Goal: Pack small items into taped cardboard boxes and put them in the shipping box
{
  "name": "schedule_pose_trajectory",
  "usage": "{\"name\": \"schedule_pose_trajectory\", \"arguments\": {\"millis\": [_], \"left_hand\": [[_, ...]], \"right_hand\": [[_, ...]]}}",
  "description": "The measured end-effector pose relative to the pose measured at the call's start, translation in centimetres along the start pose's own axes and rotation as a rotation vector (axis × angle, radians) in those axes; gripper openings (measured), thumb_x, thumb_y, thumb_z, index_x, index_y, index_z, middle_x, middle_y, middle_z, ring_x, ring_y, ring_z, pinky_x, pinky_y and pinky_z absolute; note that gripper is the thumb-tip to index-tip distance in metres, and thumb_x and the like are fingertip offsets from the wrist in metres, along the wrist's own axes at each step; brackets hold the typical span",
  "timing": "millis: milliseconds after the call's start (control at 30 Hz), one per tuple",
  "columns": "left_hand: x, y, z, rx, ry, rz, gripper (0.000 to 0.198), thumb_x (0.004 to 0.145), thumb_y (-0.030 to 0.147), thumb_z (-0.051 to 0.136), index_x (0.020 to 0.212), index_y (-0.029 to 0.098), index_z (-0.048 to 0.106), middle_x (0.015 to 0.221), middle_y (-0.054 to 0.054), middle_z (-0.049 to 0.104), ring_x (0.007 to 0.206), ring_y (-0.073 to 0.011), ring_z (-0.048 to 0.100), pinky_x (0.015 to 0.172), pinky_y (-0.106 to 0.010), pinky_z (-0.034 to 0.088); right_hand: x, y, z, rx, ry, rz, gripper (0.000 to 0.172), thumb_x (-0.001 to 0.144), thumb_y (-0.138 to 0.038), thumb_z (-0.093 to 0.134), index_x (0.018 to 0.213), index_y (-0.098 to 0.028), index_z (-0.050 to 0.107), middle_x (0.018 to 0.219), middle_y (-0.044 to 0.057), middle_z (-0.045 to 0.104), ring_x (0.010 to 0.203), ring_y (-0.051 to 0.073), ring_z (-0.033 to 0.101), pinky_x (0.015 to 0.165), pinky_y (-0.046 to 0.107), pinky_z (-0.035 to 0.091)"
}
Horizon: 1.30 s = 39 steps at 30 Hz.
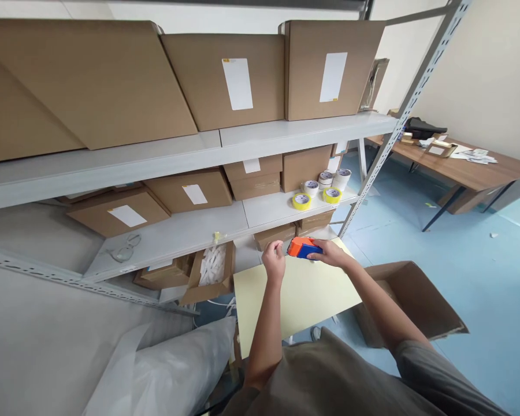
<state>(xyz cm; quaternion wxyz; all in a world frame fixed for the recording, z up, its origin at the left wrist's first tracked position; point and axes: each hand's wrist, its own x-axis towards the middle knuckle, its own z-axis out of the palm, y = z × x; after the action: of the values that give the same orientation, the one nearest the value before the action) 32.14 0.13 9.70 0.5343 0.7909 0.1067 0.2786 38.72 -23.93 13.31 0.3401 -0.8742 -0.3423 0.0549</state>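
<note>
In front of me, above a pale yellow board [299,300], my right hand [329,253] is wrapped round an orange-and-blue tape dispenser [302,247]. Just left of the dispenser's orange end is my left hand [273,260], with its thumb and fingers pinched together. Whatever that pinch holds, if anything, is too small to make out. A narrow gap separates the left fingers from the dispenser. Beyond my hands, on the middle shelf, stand yellow tape rolls [301,201] and several white tape rolls [341,179].
Cardboard boxes [225,81] line the grey metal rack [286,134]. Glasses [123,252] lie on the middle shelf. Lower down, an open carton [212,268] holds white strips. An open cardboard box [416,300] stands at my right, a large white bag [182,370] at my left. A brown table [472,167] is farther right.
</note>
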Motion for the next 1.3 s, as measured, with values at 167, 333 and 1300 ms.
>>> {"name": "schedule_pose_trajectory", "arguments": {"millis": [167,333,1300], "left_hand": [[0.8,0.0,0.0,0.051,0.112,-0.001,0.035,0.105,0.046,0.049,0.106,0.025,0.077,0.115,-0.015,0.074,0.122,-0.0293,0.066,0.115,-0.043,0.047],[1.8,0.3,-0.2,0.131,0.176,-0.117,0.033,0.105,0.045,0.051,0.108,0.025,0.077,0.115,-0.012,0.076,0.117,-0.0289,0.069,0.113,-0.043,0.051],[-1.9,-1.9,-4.3,0.13,0.391,-0.256,0.049,0.09,0.026,0.07,0.138,0.021,0.069,0.133,-0.014,0.074,0.105,-0.024,0.076,0.082,-0.033,0.063]], "right_hand": [[2.7,0.4,-0.6,0.027,-0.032,-0.037,0.044,0.093,-0.066,0.067,0.099,-0.023,0.073,0.085,0.006,0.075,0.073,0.025,0.066,0.068,0.033,0.048],[5.3,0.8,-1.1,-0.01,-0.065,-0.106,0.041,0.093,-0.064,0.068,0.095,-0.023,0.071,0.085,0.007,0.074,0.073,0.024,0.066,0.067,0.032,0.045],[25.7,7.2,6.6,-0.389,0.021,-0.124,0.059,0.096,-0.017,0.052,0.155,-0.014,0.053,0.148,0.022,0.062,0.141,0.039,0.05,0.124,0.061,0.025]]}}
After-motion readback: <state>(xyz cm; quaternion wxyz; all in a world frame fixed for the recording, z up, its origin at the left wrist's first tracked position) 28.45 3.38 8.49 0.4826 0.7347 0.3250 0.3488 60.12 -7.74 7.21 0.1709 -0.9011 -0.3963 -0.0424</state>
